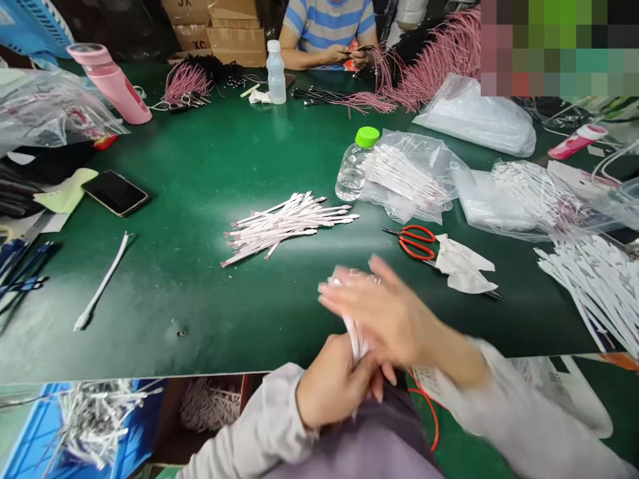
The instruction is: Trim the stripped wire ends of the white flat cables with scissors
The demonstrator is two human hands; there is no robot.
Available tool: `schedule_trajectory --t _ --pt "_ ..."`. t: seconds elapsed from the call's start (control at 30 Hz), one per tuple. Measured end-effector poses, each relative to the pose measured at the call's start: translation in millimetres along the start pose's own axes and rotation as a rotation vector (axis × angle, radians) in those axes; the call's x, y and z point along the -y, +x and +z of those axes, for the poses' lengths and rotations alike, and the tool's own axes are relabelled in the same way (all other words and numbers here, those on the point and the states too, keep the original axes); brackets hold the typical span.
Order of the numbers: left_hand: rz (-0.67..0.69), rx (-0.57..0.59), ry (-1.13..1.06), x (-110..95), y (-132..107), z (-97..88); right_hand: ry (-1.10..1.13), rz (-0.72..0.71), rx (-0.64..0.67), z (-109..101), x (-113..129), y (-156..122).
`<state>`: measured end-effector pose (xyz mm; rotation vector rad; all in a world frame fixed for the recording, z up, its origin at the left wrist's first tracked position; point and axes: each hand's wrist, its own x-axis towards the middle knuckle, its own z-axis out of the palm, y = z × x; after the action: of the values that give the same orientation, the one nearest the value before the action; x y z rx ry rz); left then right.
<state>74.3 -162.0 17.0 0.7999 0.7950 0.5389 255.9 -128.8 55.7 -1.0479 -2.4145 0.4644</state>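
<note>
My left hand (334,386) is shut around a bundle of white flat cables (357,336), low in the view above my lap. My right hand (384,313) is motion-blurred and lies close over the bundle's upper end, its fingers stretched to the left. Whether it grips the bundle is hidden by the blur. Farther ahead on the green work mat (164,266), a loose pile of white-and-pink cables (289,226) lies out of reach of neither hand's fingers, some way beyond them. Red-handled scissors (417,243) rest nearest my right hand, beside a crumpled white cloth (464,269).
A co-worker in a striped shirt (324,26) handles pink cables across the table. Plastic bags of white cables (407,176), a phone (114,193) and bottles stand on the mat. A blue crate of cables (84,422) sits below the near edge.
</note>
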Motion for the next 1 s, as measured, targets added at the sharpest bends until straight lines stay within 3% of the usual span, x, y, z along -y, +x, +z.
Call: schedule_trajectory --t 0.03,0.13,0.2,0.27,0.33,0.43,0.53,0.67,0.83,1.0 --pt "0.028 0.024 0.049 3 -5 0.4 -0.038 0.111 -0.003 1 -19 6" --pt "0.109 0.008 0.044 11 -12 -6.1 -0.045 0.465 -0.284 3 -57 13" --pt "0.089 -0.056 -0.038 14 -11 -11.8 0.154 0.548 -0.375 9 -57 8" --pt "0.054 -0.116 -0.144 15 -8 -14.1 0.448 0.586 -0.401 22 -40 0" --pt "0.035 -0.149 -0.221 16 -7 -12.7 0.807 0.623 -0.374 39 -16 -7" --pt "-0.004 -0.149 -0.216 21 -9 -7.1 1.314 0.661 -0.235 66 15 -14" --pt "-0.026 -0.109 -0.244 29 -18 -4.1 1.617 0.810 -0.121 80 32 -22" --pt "-0.040 0.019 -0.473 41 -29 -9.2 1.791 0.896 -0.003 80 33 -36" --pt "-0.027 0.202 -0.618 48 -32 -16.9 1.956 0.820 0.015 76 27 -47" --pt "-0.007 0.232 -0.627 46 -33 -15.9 2.007 0.756 -0.003 73 30 -47"
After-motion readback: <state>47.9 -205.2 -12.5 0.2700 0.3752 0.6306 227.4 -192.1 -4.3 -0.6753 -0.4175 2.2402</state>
